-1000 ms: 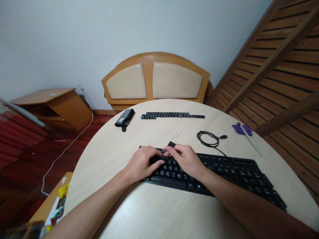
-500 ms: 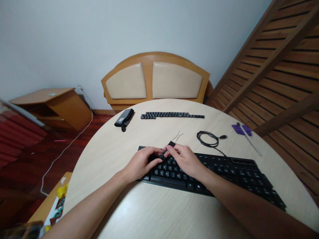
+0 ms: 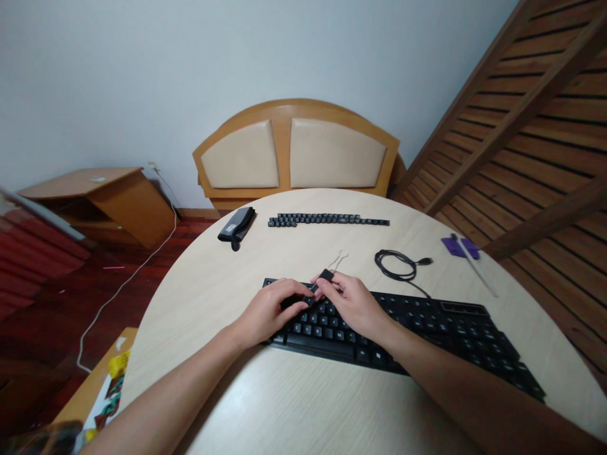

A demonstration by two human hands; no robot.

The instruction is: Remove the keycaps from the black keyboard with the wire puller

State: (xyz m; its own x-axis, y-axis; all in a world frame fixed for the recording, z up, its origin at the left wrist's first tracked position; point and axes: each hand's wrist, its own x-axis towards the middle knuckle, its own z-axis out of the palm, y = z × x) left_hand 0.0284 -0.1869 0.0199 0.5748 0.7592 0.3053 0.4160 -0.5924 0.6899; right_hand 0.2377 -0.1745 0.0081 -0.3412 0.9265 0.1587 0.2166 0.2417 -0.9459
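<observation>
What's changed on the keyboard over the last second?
The right hand has tipped the keycap puller a little away from the person, its wire loops swinging slightly left. The left hand stays pressed on the keyboard. The keycap row, cable and pouch have not moved.

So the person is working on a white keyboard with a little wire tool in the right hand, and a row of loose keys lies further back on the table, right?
Not quite: the head view shows the keyboard is black, not white. The rest holds: the right hand holds the wire tool, and the row of loose keys lies further back on the table.
</observation>
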